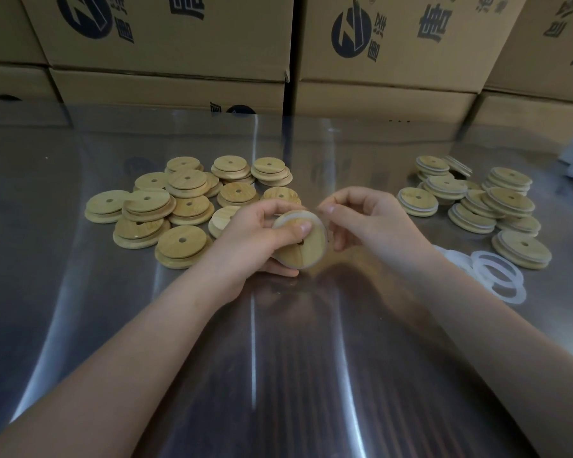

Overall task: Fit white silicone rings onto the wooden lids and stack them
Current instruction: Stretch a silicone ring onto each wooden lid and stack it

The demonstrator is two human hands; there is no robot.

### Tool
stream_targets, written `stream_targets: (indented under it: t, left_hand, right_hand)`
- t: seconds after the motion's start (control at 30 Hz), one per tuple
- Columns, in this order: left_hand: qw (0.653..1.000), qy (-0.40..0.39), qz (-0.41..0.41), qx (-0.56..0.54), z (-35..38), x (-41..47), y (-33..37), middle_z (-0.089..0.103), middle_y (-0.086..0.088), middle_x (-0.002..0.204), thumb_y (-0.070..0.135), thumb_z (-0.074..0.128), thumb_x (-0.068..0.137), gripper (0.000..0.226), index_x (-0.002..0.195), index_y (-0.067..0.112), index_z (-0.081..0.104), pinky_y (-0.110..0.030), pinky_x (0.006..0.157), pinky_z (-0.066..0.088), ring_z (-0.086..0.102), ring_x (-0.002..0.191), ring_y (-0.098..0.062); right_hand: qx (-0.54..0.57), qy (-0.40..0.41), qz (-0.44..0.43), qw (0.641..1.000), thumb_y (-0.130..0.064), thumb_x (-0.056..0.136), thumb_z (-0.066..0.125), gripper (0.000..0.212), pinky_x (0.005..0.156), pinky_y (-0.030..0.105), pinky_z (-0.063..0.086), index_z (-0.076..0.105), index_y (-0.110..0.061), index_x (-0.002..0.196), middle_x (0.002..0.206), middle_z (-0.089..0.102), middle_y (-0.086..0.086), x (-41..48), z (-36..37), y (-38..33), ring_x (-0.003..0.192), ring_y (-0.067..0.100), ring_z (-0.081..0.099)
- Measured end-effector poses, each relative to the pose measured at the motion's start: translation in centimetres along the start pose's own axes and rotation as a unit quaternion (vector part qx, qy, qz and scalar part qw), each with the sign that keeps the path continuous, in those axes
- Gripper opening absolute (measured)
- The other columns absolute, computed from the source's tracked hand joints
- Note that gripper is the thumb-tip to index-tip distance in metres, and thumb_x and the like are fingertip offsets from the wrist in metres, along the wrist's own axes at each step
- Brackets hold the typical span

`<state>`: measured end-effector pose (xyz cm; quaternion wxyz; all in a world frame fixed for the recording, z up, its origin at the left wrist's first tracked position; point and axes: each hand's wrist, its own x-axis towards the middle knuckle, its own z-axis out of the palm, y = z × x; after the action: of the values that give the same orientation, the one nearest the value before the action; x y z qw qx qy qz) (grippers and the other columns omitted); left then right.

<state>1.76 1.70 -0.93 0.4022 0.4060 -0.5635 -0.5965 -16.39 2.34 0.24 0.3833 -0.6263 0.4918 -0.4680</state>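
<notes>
The left hand (258,233) gripped a wooden lid (308,246) just above the desk (278,358), thumb pressed across its face near the centre hole, fingers curled beneath. A white silicone ring (298,215) ran round the lid's rim. The right hand (364,219) met it from the right, its curled fingertips pinching the ring at the lid's right edge. Behind the left hand lay a heap of bare lids (179,200); to the right of the right hand sat the ringed lids (497,203) in loose stacks, with spare rings (497,276) just beside the forearm. Cardboard boxes (166,44) stood along the back.
</notes>
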Motion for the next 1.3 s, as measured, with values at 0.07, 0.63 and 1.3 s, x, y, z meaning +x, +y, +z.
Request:
stream_targets:
  t: [0.07, 0.63, 1.3]
  left_hand:
    - [0.999, 0.009, -0.014, -0.033, -0.02, 0.07, 0.11, 0.068, -0.008, 0.094, 0.018, 0.067, 0.09, 0.023, 0.111, 0.011, 0.064, -0.033, 0.055, 0.059, 0.071, 0.077, -0.018]
    - [0.975, -0.021, -0.002, -0.223, -0.65, 0.21, 0.27, 0.074, -0.014, 0.103, 0.028, 0.062, 0.082, 0.035, 0.109, 0.008, 0.07, -0.029, 0.066, 0.06, 0.073, 0.095, -0.026]
    - [0.982, 0.005, 0.023, -0.185, -0.69, 0.18, 0.18, 0.076, -0.011, 0.097, 0.031, 0.062, 0.084, 0.034, 0.11, 0.011, 0.07, -0.029, 0.064, 0.061, 0.074, 0.088, -0.023]
  right_hand:
    - [0.015, -0.008, 0.026, 1.0, -0.019, 0.094, 0.061, 0.011, 0.054, 0.023, 0.051, 0.069, -0.016, 0.087, 0.066, 0.059, 0.005, 0.11, -0.09, 0.17, 0.051, 0.013, 0.055]
    - [0.199, -0.068, 0.116, 0.971, -0.03, 0.07, 0.073, 0.017, 0.053, 0.028, 0.053, 0.07, -0.014, 0.073, 0.062, 0.058, 0.003, 0.18, -0.69, 0.3, 0.051, 0.014, 0.054]
    - [0.204, -0.04, 0.075, 0.975, -0.028, 0.071, 0.075, 0.032, 0.056, 0.029, 0.055, 0.073, -0.017, 0.101, 0.083, 0.069, 0.006, 0.08, -0.2, 0.43, 0.061, 0.015, 0.061]
